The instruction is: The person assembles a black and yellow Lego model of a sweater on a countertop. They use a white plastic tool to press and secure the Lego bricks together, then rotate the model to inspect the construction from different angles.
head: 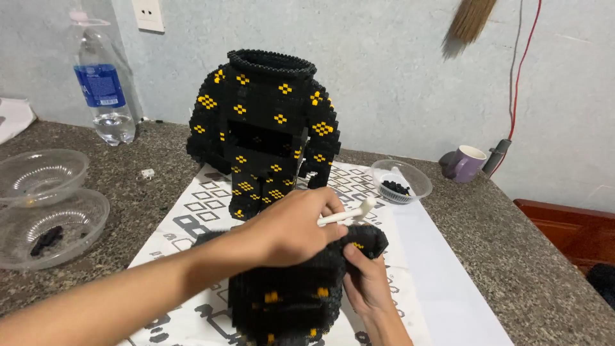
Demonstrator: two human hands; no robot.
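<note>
A headless black brick-built figure body [266, 128] with yellow diamond patterns stands upright on a printed white sheet [423, 269]. In front of it sits a second black and yellow brick piece [288, 301], rounded on top. My left hand [291, 227] rests over this piece and grips a small white tool [351, 214] whose tip points right. My right hand [366, 282] clasps the right side of the same piece from below, thumb pressed on its upper edge.
Two clear plastic bowls [48, 211] sit at the left, one holding black bits. A small clear bowl [401, 181] of black bricks, a purple mug [466, 163], a water bottle [102, 80] and a tiny white piece [148, 173] stand on the speckled stone counter [512, 256].
</note>
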